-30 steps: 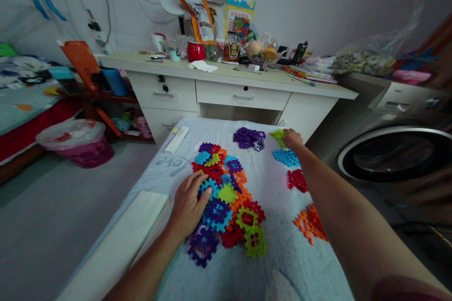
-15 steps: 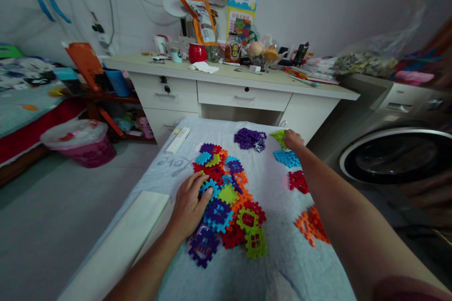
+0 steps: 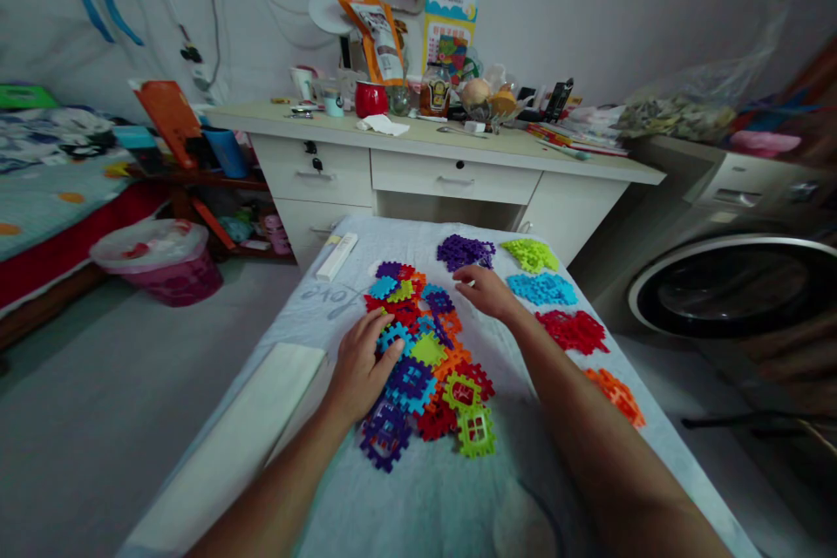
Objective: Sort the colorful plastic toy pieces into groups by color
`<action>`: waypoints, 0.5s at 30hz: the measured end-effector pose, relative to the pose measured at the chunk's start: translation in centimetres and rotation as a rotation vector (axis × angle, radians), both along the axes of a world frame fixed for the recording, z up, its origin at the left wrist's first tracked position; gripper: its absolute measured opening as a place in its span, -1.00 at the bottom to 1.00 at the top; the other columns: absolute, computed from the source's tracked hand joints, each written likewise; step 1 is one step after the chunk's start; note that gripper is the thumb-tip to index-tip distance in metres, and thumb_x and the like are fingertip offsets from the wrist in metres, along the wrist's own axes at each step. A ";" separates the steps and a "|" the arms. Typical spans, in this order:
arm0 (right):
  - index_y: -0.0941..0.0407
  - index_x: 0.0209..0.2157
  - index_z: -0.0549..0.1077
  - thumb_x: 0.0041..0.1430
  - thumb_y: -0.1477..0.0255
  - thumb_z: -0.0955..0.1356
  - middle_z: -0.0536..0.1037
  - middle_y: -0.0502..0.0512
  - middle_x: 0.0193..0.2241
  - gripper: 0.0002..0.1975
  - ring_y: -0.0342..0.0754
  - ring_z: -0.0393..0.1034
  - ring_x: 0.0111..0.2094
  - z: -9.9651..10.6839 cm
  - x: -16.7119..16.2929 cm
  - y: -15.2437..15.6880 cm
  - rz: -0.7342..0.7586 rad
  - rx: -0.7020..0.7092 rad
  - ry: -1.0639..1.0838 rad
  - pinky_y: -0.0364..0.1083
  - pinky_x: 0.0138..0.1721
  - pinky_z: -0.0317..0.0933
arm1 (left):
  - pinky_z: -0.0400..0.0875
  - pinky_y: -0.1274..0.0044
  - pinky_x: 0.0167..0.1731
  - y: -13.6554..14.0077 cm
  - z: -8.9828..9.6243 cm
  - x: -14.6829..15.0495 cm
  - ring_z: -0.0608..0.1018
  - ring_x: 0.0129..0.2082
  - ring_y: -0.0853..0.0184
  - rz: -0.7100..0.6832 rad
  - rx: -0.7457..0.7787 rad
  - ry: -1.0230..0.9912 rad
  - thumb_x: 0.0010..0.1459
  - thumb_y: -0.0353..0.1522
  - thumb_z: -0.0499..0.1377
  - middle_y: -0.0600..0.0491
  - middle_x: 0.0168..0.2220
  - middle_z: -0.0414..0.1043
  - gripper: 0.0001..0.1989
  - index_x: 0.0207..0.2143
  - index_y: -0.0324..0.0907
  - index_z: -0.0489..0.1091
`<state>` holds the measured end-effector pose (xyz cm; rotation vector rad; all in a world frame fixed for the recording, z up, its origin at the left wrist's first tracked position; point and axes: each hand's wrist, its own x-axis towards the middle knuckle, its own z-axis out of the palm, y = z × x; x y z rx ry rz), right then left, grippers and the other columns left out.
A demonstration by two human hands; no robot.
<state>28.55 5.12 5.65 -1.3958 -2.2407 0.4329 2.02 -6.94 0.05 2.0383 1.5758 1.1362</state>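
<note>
My left hand (image 3: 366, 359) lies with fingers apart on the left side of a mixed heap of plastic interlocking tiles (image 3: 430, 350) in purple, blue, red, orange and green. Over the cloth, just right of that heap's far part, my right hand (image 3: 482, 288) is loosely open and holds nothing that I can see. Single-coloured piles stand beyond and beside it: purple tiles (image 3: 466, 252) at the far middle, then green tiles (image 3: 531, 255), blue tiles (image 3: 542, 289), red tiles (image 3: 573, 331) and orange tiles (image 3: 615, 395) down the right edge.
A light cloth (image 3: 523, 453) covers the table. On its left are a long white board (image 3: 241, 445) and a small white box (image 3: 337, 257). Behind stands a cluttered white desk (image 3: 451, 179), with a washing machine (image 3: 732, 253) to the right and a pink bin (image 3: 163, 266) on the floor left.
My right hand has come back from the green pile toward the mixed heap, moving left and nearer. My left hand stays on the heap. The view has shifted slightly.
</note>
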 end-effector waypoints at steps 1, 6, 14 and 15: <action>0.18 -0.11 0.53 0.15 0.50 0.34 0.58 0.21 -0.10 -0.74 0.01 0.47 -0.11 -0.3 -0.7 -0.8 0.039 -0.017 -0.022 -0.03 -0.03 0.30 | 0.24 0.18 0.21 0.0 0.0 0.0 0.36 0.21 0.13 -0.001 0.005 -0.004 0.27 -0.14 0.06 -0.10 0.18 0.34 -0.59 0.08 -0.13 0.35; 0.18 -0.01 0.50 0.02 0.57 0.41 0.54 0.23 -0.02 -0.57 0.06 0.41 0.01 -1.9 -2.3 -2.5 0.096 -0.074 -0.059 0.02 0.11 0.20 | 0.26 0.19 0.20 0.0 0.0 0.0 0.38 0.19 0.13 0.000 0.022 -0.018 0.27 -0.16 0.07 -0.10 0.16 0.35 -0.61 0.06 -0.12 0.37; 0.17 -0.14 0.49 0.01 0.48 0.47 0.51 0.12 -0.18 -0.68 -0.04 0.38 -0.18 -3.6 -1.7 -2.5 -0.054 -0.056 0.092 -0.07 -0.09 0.24 | 0.26 0.17 0.20 0.0 0.0 0.0 0.38 0.18 0.12 0.016 0.036 -0.016 0.26 -0.15 0.07 -0.10 0.15 0.37 -0.62 0.03 -0.13 0.40; 0.16 -0.18 0.49 0.00 0.47 0.47 0.50 0.09 -0.23 -0.71 -0.05 0.37 -0.21 -3.7 -1.6 -2.5 -0.068 -0.043 0.104 -0.08 -0.13 0.24 | 0.26 0.17 0.20 0.0 0.0 0.0 0.39 0.18 0.12 0.019 0.038 -0.013 0.26 -0.15 0.07 -0.10 0.14 0.37 -0.62 0.03 -0.13 0.40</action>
